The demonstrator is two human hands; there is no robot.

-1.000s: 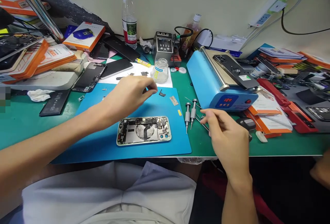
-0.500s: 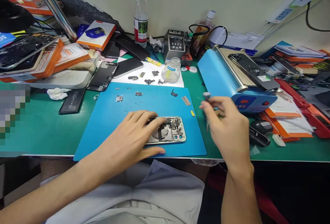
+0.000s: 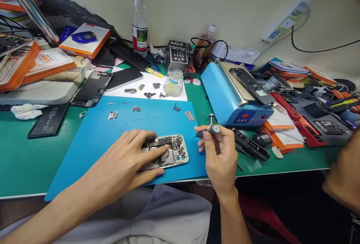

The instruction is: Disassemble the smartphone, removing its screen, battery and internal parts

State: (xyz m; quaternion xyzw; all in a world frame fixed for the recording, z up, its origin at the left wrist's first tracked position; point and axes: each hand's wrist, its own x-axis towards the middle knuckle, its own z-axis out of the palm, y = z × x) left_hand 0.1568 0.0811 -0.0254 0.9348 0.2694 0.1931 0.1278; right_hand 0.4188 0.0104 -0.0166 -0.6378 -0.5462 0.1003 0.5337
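Note:
An opened phone housing [image 3: 181, 150] with its inner parts bare lies on a blue mat [image 3: 92, 154]. My left hand [image 3: 123, 159] grips it from the left, thumb along the near edge and other fingers toward the far edge. Its index finger reaches over the inside and covers part of it. Just right of the phone, my right hand [image 3: 221, 157] holds a dark grey screwdriver [image 3: 215, 129] between thumb and fingers, tip pointing left. The screwdriver is apart from the phone. Small metal parts, including a bracket [image 3: 113, 115], and tiny screws [image 3: 128, 125] lie on the mat.
Behind the mat are a glass jar [image 3: 173, 83] and loose parts on white paper. A blue heating machine [image 3: 222, 94] with a phone on top stands right. A black pen-shaped tool [image 3: 250, 144] lies before it. Another person's arm [image 3: 344, 172] shows at the right edge.
The view has turned right. My right hand has come closer to the phone, the screwdriver now plainly visible in it. My left hand stays on the phone. Another person's arm has appeared at right.

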